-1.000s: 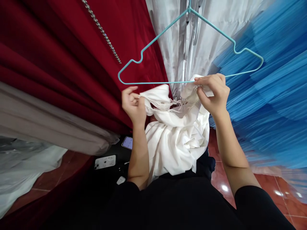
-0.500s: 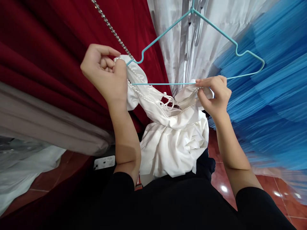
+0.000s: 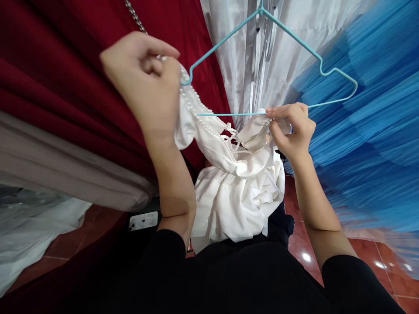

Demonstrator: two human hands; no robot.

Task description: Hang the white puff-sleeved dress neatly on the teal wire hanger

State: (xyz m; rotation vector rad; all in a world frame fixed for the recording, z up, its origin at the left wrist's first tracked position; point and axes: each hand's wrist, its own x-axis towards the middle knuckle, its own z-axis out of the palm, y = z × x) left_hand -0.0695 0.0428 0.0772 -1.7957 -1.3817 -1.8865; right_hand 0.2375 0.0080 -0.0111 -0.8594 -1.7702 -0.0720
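A white dress (image 3: 225,205) with pearl-beaded edging and white ties lies bunched over my lap, its top raised toward a light-blue hanger (image 3: 225,39). My left hand (image 3: 147,83) is closed on the dress's left shoulder, which passes around the hanger's left end; that end is partly covered by the cloth. My right hand (image 3: 293,126) pinches the dress's other shoulder together with the hanger's bottom bar, between thumb and fingers. The hanger's right end sticks out bare beyond this hand. Its hook runs out of the top of the picture.
Red drapery (image 3: 65,87) hangs at left beside a metal chain (image 3: 135,16). Blue tulle (image 3: 363,131) fills the right side, with white fabric (image 3: 225,43) behind the hanger. A white phone (image 3: 143,220) lies by my left elbow. Red floor tiles (image 3: 303,244) show below.
My left hand has moved up, drawing the dress's left shoulder higher over the hanger's left end. The hanger has shifted slightly left; my right hand stays nearly still.
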